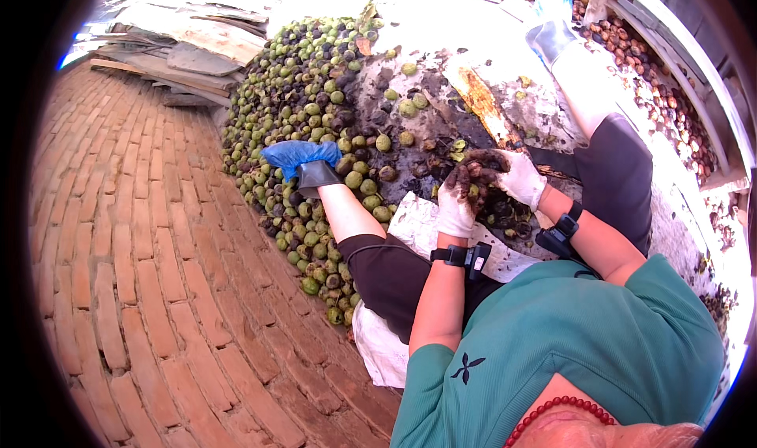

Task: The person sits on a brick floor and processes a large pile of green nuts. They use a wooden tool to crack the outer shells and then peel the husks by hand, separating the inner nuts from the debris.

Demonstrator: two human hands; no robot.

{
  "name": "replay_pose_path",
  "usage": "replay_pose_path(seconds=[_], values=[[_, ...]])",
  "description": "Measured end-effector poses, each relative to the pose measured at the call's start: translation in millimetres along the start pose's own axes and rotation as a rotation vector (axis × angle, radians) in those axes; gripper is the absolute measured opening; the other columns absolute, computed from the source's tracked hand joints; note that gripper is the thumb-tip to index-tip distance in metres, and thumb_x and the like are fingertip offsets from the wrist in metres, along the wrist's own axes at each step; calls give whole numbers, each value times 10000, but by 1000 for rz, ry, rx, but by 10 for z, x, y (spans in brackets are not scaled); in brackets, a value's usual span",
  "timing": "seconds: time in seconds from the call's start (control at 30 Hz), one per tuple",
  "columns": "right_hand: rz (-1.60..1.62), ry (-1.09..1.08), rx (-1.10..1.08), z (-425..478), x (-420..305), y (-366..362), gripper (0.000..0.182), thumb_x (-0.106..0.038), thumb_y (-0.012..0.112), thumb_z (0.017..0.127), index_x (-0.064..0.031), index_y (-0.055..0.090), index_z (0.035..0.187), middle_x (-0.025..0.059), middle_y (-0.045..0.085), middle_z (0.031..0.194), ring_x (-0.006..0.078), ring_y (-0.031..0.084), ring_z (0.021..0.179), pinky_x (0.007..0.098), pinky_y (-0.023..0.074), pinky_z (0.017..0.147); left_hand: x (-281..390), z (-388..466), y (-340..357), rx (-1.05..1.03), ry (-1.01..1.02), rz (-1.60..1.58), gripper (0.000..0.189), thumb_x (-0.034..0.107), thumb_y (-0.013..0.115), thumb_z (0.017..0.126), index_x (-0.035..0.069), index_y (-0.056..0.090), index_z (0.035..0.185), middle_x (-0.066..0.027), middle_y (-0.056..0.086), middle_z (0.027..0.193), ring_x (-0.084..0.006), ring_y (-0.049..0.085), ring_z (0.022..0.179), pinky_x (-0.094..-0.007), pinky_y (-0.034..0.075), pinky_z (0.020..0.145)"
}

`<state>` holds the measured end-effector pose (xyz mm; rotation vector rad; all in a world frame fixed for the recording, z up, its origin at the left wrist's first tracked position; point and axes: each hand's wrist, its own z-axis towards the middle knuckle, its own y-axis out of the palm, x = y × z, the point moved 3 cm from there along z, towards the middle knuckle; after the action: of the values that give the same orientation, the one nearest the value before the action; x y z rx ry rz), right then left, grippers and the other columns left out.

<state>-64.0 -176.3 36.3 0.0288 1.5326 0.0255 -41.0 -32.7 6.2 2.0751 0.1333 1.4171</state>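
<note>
My left hand (456, 203), in a white glove with blackened fingers, grips a dark walnut with greenish husk (473, 190), partly hidden by the fingers. My right hand (513, 175), gloved and stained likewise, meets it from the right with its fingers curled on the same walnut. Just below my hands lies a pile of dark husk pieces (507, 214). A large heap of green and blackened walnuts in husk (295, 102) spreads ahead and to the left. Several loose green walnuts (408, 107) rest on the stained sheet beyond my hands.
My legs stretch out on either side, the left foot in a blue shoe cover (301, 155) against the heap. A worn wooden board (482, 102) lies between them. Stacked planks (177, 64) stand at the upper left, above brick paving (148, 241). Brown husked walnuts (656, 75) fill the right side.
</note>
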Motion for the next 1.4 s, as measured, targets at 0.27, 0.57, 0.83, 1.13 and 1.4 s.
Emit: replay_pose_path(seconds=[0.27,0.57,0.83,1.13,1.4], values=[[-576,-23,99,-54,53,-29,343,-226,676,852,-43,620,1137,125,664,1072,206,644,985,317,497,856,20,28,64,180,75,465,289,267,559,957,2,667,997,-16,644,753,-78,550,603,-222,438,542],[-239,5,-148,-29,58,-103,339,-179,648,865,-56,623,1180,118,660,1126,183,634,1004,285,476,896,192,-45,12,-169,71,592,195,146,503,959,-10,617,981,-28,639,835,-86,580,638,-219,464,536],[-423,32,-144,-39,106,-97,330,-140,577,843,-114,643,1165,130,672,1077,238,647,978,313,489,866,112,-64,45,-204,-77,458,269,261,453,977,29,564,898,-27,580,689,-86,531,582,-220,389,476],[-37,27,-47,-81,152,-72,330,25,528,844,-16,633,1155,76,683,1089,101,618,976,260,488,863,60,-93,58,-214,-109,86,303,309,535,960,17,612,991,-29,622,783,-104,561,642,-224,429,547],[-239,102,-25,-23,229,-49,304,-104,581,858,-30,629,1149,109,681,1074,141,643,971,270,497,848,12,18,-80,63,-34,267,229,180,559,942,-28,640,993,-40,654,795,-81,573,633,-222,452,555]])
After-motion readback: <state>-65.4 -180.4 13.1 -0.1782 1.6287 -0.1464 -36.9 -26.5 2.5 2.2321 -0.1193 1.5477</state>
